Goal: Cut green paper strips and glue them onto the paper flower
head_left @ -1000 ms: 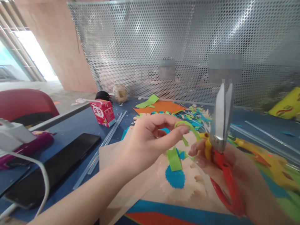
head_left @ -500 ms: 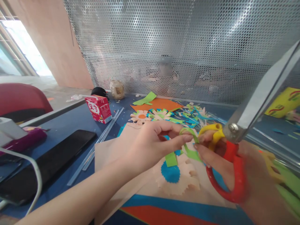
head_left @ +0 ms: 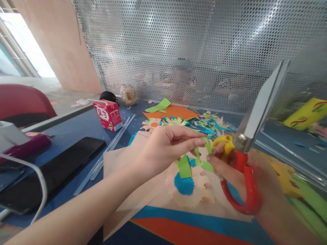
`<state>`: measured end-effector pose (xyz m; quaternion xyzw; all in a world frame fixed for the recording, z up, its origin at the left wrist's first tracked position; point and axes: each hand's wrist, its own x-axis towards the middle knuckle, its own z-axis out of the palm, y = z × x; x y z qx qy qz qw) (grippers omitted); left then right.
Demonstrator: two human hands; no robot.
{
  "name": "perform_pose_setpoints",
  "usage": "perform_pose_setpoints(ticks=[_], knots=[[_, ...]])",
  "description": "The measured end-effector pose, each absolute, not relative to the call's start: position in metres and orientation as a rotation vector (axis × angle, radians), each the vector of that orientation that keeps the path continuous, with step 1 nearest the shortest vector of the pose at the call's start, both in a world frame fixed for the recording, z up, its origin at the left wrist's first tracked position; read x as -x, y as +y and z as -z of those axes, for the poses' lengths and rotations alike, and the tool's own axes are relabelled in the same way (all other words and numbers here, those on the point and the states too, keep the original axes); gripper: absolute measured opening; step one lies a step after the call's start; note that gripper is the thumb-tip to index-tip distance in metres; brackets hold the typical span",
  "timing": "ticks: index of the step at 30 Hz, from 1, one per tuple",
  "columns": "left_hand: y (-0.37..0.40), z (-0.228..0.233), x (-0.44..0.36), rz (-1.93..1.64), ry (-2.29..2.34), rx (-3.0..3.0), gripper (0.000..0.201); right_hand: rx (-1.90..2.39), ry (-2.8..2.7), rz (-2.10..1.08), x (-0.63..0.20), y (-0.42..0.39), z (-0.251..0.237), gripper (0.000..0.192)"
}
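Observation:
Between thumb and forefinger, my left hand (head_left: 163, 149) pinches a thin green paper strip (head_left: 208, 147) bent into a loop. The fingertips of my right hand (head_left: 230, 166) grip the loop's other side. Scissors (head_left: 246, 144) with red and yellow handles hang on my right hand too, blades pointing up and away. Below the hands lies a cream paper flower (head_left: 176, 194) with a blue centre (head_left: 184, 185). A wider green piece (head_left: 184, 166) overlaps that centre; whether it is joined to the strip is hidden. Cream sheets (head_left: 120, 163) lie underneath.
Finished-looking paper flowers (head_left: 175, 121) and paper scraps (head_left: 212, 124) lie behind the hands. On the left are a red drink carton (head_left: 108, 115), clear sticks (head_left: 112, 146), and a black phone (head_left: 56, 170). A yellow packet (head_left: 306, 114) sits right; a perforated metal panel (head_left: 143, 44) rises behind.
The scissors have tipped more upright and shifted left with my right hand. The green strip's loop has changed shape between my fingers, and both hands still hold it.

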<state>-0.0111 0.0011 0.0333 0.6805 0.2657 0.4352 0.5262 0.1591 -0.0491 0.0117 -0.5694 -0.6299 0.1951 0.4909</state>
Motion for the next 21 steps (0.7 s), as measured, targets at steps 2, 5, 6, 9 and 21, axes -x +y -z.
perform_pose_setpoints(ticks=[2,5,6,9,21], knots=[[0.002,-0.032,0.012,-1.009,0.655,-1.658,0.015,1.382,-1.49,-0.529,-0.156,-0.05,-0.012,0.018],[0.004,-0.03,0.013,-0.967,0.685,-1.676,0.018,1.392,-1.415,-0.586,-0.152,-0.052,-0.012,0.018],[0.005,-0.029,0.013,-0.953,0.691,-1.671,0.018,1.405,-1.4,-0.597,-0.151,-0.053,-0.011,0.018],[0.008,-0.027,0.013,-0.927,0.669,-1.656,0.018,1.452,-1.363,-0.619,-0.15,-0.052,-0.011,0.019],[0.027,-0.017,0.014,-0.898,0.823,-1.6,0.018,1.84,-1.599,-0.457,-0.184,-0.016,0.0,0.024]])
